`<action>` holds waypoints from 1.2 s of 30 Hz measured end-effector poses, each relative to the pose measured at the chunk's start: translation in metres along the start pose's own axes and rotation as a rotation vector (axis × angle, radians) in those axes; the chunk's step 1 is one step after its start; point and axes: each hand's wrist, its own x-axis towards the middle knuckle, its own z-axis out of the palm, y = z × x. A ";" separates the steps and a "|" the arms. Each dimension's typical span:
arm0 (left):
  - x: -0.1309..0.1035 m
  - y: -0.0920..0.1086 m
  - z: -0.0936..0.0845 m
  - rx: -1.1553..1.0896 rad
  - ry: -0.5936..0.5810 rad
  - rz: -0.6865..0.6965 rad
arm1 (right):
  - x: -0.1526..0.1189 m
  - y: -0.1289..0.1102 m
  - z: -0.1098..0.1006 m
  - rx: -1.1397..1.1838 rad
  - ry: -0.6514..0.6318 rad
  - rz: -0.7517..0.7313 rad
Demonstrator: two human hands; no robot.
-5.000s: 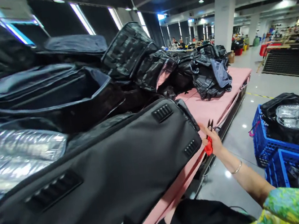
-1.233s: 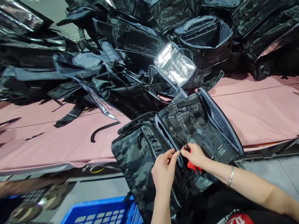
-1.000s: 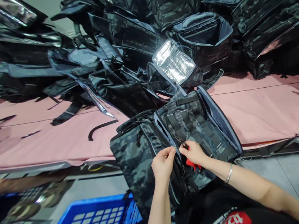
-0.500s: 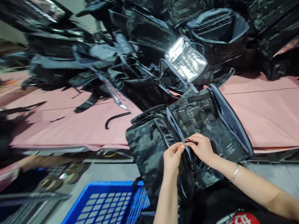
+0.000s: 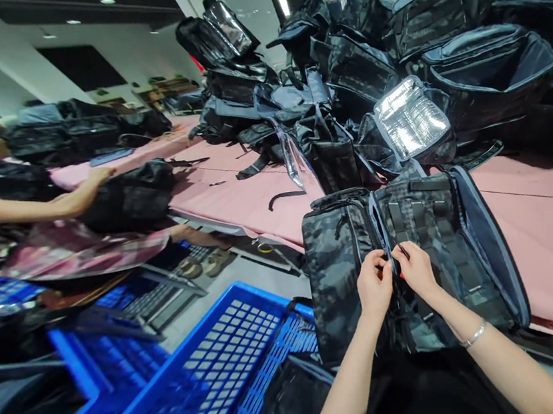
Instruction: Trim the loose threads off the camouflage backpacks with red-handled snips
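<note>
A dark camouflage backpack point(image 5: 338, 280) with rows of webbing lies across the table edge in front of me. Its right side gapes, showing a grey lining point(image 5: 487, 241). My left hand point(image 5: 375, 283) pinches at the grey-edged opening down the middle of the bag, its fingertips partly hidden. Just beside it, my right hand point(image 5: 416, 269) is closed around a thin dark tool point(image 5: 403, 251); a speck of red shows below those fingers. The tool's exact kind is too small to make out. Both hands rest close together, fingertips nearly touching at the seam.
Many similar dark bags point(image 5: 360, 66) are piled at the back of the pink-covered table point(image 5: 234, 192), one with a silver lining point(image 5: 411, 116). A blue plastic crate point(image 5: 236, 292) stands at lower left. Farther left, a co-worker's arm point(image 5: 74, 201) reaches over another black bag point(image 5: 128, 195).
The view has swung left and up, bringing the co-worker into sight. My hands stay at the bag's middle seam; the left fingers are more curled, and red shows by the right hand.
</note>
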 end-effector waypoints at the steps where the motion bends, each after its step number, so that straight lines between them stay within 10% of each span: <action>1: -0.001 0.003 0.002 0.037 0.020 0.019 | 0.002 0.000 0.000 -0.019 -0.019 0.005; 12: 0.013 0.023 0.002 0.264 -0.044 0.012 | 0.018 0.005 -0.002 -0.126 -0.086 0.010; 20: 0.034 -0.003 0.000 0.141 -0.172 -0.047 | 0.025 -0.001 -0.004 -0.156 -0.140 0.014; 36: 0.012 0.003 0.014 0.271 0.116 0.121 | 0.031 -0.004 -0.005 -0.139 -0.188 0.117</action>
